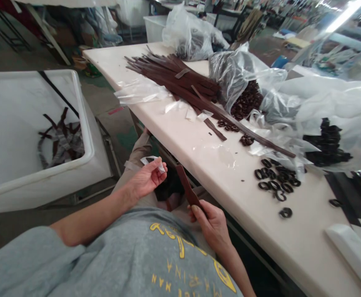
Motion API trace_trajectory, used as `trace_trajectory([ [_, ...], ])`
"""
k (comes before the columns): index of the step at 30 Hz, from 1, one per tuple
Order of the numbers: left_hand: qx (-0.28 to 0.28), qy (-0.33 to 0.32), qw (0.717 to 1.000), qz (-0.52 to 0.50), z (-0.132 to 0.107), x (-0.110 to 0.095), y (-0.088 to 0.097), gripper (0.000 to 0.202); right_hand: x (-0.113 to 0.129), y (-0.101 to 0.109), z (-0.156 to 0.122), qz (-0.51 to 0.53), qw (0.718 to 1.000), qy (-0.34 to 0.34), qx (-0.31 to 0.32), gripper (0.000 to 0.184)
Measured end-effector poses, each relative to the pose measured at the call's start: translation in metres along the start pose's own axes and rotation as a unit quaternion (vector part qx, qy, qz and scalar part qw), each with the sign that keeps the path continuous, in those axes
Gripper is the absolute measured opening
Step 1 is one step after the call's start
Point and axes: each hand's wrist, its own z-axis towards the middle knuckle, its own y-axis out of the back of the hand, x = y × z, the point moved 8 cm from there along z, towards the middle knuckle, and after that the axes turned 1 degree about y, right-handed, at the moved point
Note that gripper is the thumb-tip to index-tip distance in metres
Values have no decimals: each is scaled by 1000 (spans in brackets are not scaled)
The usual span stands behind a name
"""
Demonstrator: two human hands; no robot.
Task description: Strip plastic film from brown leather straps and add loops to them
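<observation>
My right hand [213,225] is closed around a brown leather strap [187,186] that points up over my lap, just in front of the table edge. My left hand [148,176] pinches a small clear piece of plastic film [155,161] beside the strap's top end. A pile of long brown straps [180,80] lies on the cream table [230,181]. Dark oval loops [275,179] are scattered on the table to my right.
A white plastic tub [28,136] on my left holds several straps [61,140]. Clear bags [248,82] of dark loops and black parts [327,142] crowd the table's far side. Plastic scraps [143,93] lie near the strap pile. More bags and racks stand behind.
</observation>
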Motion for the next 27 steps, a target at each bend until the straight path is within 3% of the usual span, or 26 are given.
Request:
trace_trajectory([
  [4,-18,-14,1000,2,3,11,2,14,39,-5,10,-47,991,124,-22,22],
  [7,5,-22,1000,12,4,25,1,11,58,-20,20,-105,974,197,-23,20],
  [12,44,-24,998,26,6,41,1,18,60,-40,31,-229,941,244,-58,23],
  [15,44,-12,998,36,5,47,1,18,57,-38,32,-220,937,253,-99,22],
  [19,45,-19,998,46,3,49,1,16,48,-24,33,-137,955,223,-137,20],
  [23,36,-13,998,58,4,51,4,15,19,-7,34,2,980,93,-176,20],
  [27,17,-6,998,53,7,53,8,15,-5,-11,33,117,978,-3,-173,20],
])
